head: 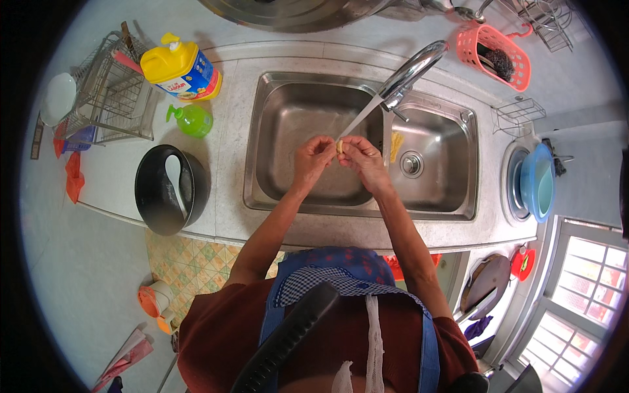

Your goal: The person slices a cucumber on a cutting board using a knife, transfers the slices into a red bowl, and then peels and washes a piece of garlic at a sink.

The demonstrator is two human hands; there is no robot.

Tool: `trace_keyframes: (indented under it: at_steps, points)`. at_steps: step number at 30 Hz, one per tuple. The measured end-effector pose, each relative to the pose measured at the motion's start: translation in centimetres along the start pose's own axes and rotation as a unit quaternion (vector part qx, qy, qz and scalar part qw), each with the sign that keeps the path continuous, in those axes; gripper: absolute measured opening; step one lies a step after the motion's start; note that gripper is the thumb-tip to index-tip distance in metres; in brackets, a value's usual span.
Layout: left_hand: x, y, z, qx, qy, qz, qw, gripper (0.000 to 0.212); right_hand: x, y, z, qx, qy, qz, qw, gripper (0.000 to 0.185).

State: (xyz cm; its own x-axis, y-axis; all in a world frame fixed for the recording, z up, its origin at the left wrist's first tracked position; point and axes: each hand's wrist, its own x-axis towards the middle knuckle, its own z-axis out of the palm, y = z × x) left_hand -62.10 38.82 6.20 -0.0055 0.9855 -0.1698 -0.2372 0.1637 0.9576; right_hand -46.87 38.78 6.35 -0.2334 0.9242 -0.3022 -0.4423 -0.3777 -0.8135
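My left hand [314,159] and my right hand [363,159] meet over the large left basin of a stainless steel double sink [314,208]. Between their fingertips they pinch a small pale yellow piece [339,146], too small to identify. A stream of water [361,117] runs from the chrome faucet [413,71] down to the fingertips. In the smaller right basin, a yellow scrap [396,146], perhaps a sponge or cloth, lies near the divider, beside the drain strainer [411,164].
Left of the sink stand a black pot [196,196] with a white spoon [173,172], a green pump bottle [195,121], a yellow detergent jug [172,64] and a wire dish rack [110,110]. Blue basins [530,182] stand at right; a pink basket [521,59] hangs behind.
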Motion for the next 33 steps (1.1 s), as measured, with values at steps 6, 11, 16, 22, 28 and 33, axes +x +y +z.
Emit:
trace_keyframes:
  at_steps: [6,11,16,22,28,33]
  points:
    - [-0.4,0.8,0.2,0.227,-0.014,0.209,0.951,0.007,-0.5,-0.8,0.6,-0.180,0.022,-0.053,0.982,0.020]
    - [-0.2,-0.9,0.0,0.021,-0.025,0.043,0.999,0.004,-0.9,-0.4,0.1,-0.093,0.018,-0.040,0.995,0.020]
    - [-0.2,-0.3,-0.4,-0.102,-0.054,-0.040,0.993,0.007,-1.4,-0.7,-0.3,0.073,0.009,-0.014,0.997,0.018]
    - [-0.4,0.5,0.5,-0.063,-0.084,-0.042,0.994,0.009,-2.8,-2.0,-1.9,0.073,0.047,-0.032,0.996,0.020]
    - [-3.2,0.0,3.8,0.157,-0.286,0.120,0.937,0.010,-8.7,-7.3,-6.3,-0.201,0.089,-0.070,0.973,0.025]
    - [-10.1,-3.5,13.5,0.170,-0.564,0.198,0.784,0.010,-15.9,-10.6,-9.5,-0.247,0.162,-0.129,0.947,0.024]
